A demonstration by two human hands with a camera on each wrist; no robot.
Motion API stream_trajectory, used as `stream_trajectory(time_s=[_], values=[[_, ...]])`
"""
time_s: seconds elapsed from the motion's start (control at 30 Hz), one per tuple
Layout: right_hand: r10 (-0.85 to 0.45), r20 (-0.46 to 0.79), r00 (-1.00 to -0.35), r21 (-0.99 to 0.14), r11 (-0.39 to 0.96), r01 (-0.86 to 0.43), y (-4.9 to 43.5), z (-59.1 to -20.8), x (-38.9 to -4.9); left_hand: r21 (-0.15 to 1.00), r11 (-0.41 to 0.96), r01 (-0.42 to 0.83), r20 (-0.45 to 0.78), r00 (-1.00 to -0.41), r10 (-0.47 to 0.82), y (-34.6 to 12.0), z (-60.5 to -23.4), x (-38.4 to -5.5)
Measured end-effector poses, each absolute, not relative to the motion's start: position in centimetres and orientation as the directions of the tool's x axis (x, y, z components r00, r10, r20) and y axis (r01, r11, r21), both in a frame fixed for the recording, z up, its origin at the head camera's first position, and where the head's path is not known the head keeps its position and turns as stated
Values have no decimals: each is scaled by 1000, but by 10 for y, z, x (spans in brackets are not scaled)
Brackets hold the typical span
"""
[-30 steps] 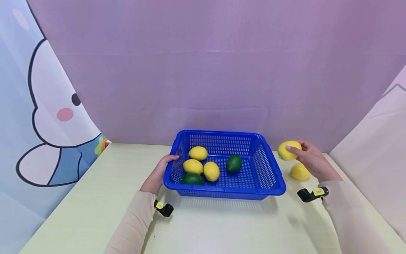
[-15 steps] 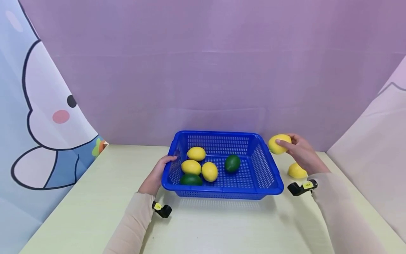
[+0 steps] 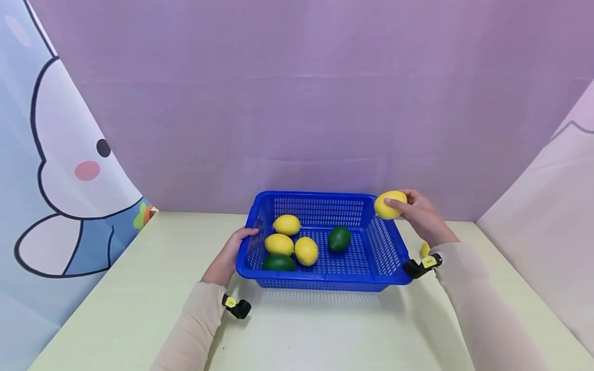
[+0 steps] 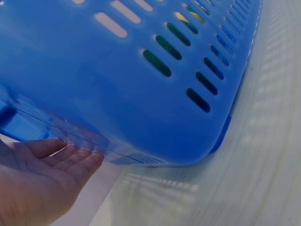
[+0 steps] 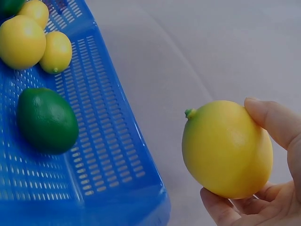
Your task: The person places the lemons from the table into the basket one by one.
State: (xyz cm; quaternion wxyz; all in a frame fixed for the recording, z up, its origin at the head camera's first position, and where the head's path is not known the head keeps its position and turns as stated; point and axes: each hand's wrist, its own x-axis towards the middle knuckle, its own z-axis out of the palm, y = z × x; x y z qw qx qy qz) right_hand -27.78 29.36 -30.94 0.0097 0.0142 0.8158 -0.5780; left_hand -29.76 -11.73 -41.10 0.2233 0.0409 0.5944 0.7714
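Note:
My right hand [image 3: 423, 216] holds a yellow lemon [image 3: 391, 205] between thumb and fingers, over the right back corner of a blue plastic basket [image 3: 325, 278]. The lemon's green stem end faces the basket in the right wrist view. At the basket's left side, my left hand [image 3: 229, 253] grips the rim with the thumb over it; its other fingers [image 4: 83, 165] lie along the outer wall in the left wrist view. Inside, three lemons [image 3: 307, 251] cluster on the left beside a dark green fruit [image 3: 279, 262]. A second dark green fruit [image 3: 339, 239] lies right of the middle.
Another lemon [image 3: 424, 249] lies on the pale table [image 3: 301, 330] right of the basket, mostly hidden by my right wrist. A purple cloth [image 3: 297, 113] hangs behind the table, with a cartoon-printed cloth [image 3: 74, 206] on the left and a pale one [image 3: 547, 216] on the right.
My right hand has carried the lemon left and slightly up, from beside the basket to over its right rim. My left hand keeps its place on the basket.

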Motion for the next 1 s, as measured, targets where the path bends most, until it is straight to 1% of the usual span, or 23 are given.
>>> stream_trajectory(time_s=[0.4, 0.63, 0.77, 1.0], values=[[37, -72, -997, -929, 362, 80, 270, -318, -290, 938, -203, -281, -183, -899, 398, -119, -411, -298], [27, -78, -997, -933, 351, 82, 260, -323, -300, 929, -184, -322, -240, -900, 363, -117, -411, -294], [27, -90, -996, -928, 361, 93, 252, -324, -304, 929, -183, -322, -244, -904, 352, -118, -410, -294], [-2, -104, -995, -924, 370, 96, 243, -329, -311, 934, -218, -284, -180, -899, 399, -119, -409, -295]])
